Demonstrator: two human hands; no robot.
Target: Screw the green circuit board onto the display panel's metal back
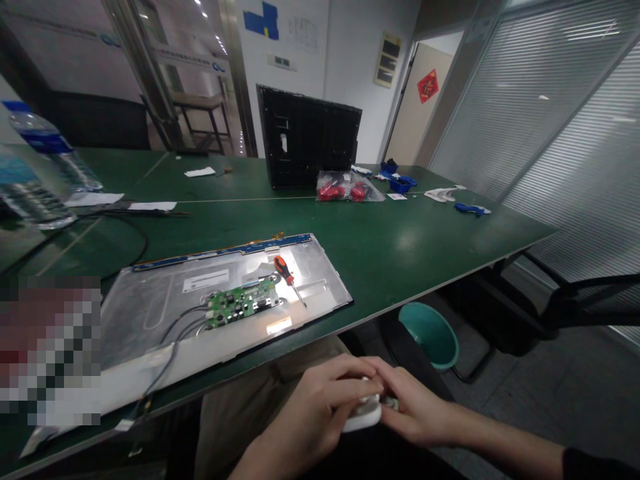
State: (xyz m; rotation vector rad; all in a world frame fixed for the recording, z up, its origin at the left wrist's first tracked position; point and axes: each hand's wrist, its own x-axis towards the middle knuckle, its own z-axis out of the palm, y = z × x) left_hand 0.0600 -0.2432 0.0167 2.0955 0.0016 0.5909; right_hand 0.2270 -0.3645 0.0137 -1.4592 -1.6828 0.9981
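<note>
Close to my lap, past the table's front edge, my left hand (320, 397) is closed around a small white rounded object (361, 420). My right hand (417, 407) meets it from the other side, fingers curled against the same object and touching the left fingers. Most of the object is hidden, so its kind is unclear. On the table beyond my hands lies a flat metal-backed display panel (320, 267). A green circuit board (245, 303) with black cables sits on the panel, and a screwdriver (285, 270) with an orange and black handle rests beside the board.
A black monitor housing (310, 137) stands upright on the green table (400, 247). Before it lies a plastic bag (347, 188) with red items. Water bottles (55, 150) stand at left. Below the table's edge are a teal bucket (430, 337) and a black chair (575, 307).
</note>
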